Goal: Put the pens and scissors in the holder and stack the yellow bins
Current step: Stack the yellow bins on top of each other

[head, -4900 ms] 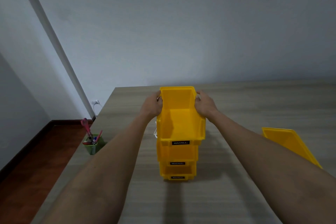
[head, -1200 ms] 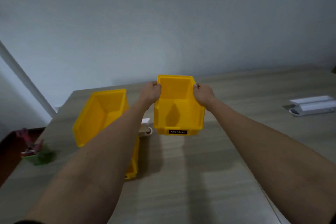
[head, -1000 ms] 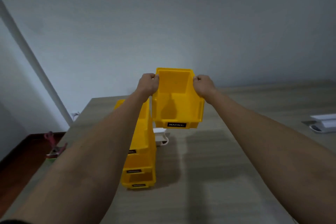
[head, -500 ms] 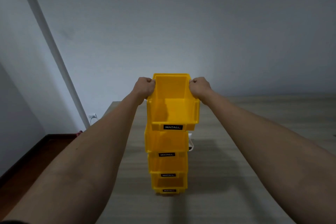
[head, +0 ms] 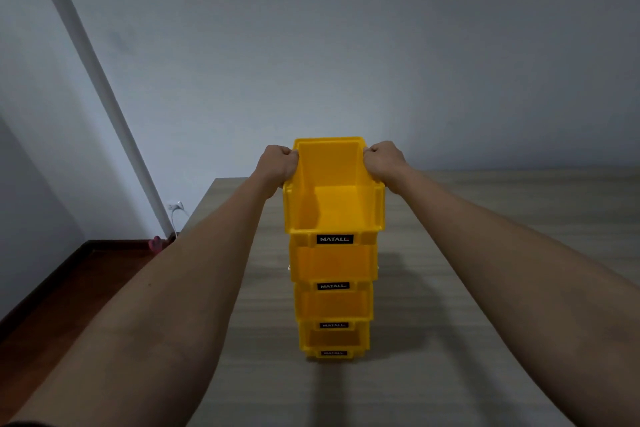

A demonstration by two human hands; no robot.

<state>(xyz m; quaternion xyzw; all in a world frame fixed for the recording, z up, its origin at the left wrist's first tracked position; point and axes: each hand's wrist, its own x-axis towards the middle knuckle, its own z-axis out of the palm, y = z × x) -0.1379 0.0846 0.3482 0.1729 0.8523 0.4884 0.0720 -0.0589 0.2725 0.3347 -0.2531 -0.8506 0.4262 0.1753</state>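
— Both hands clamp the top yellow bin point(head: 334, 196) by its side walls near the back: the left hand point(head: 278, 165) curled over the left rim, the right hand point(head: 382, 163) over the right rim, fingers pressed shut on the plastic.

— And where does that bin sit?

— In the head view (the only one) it rests on, or just above, three more yellow bins point(head: 333, 302) lined up in a column on the wooden table point(head: 450, 288). I cannot tell whether it is fully seated.

— So which step is this?

— The stacking, at its last bin by my reading. No loose bin shows elsewhere on the table.

— Pens and scissors?

— Only a pink tip point(head: 154, 243) peeks past the left forearm at the table's edge; the holder itself is hidden.

— Next move?

— Probably press the bin level until it locks, then release both hands gently, since a tall, narrow column could topple.
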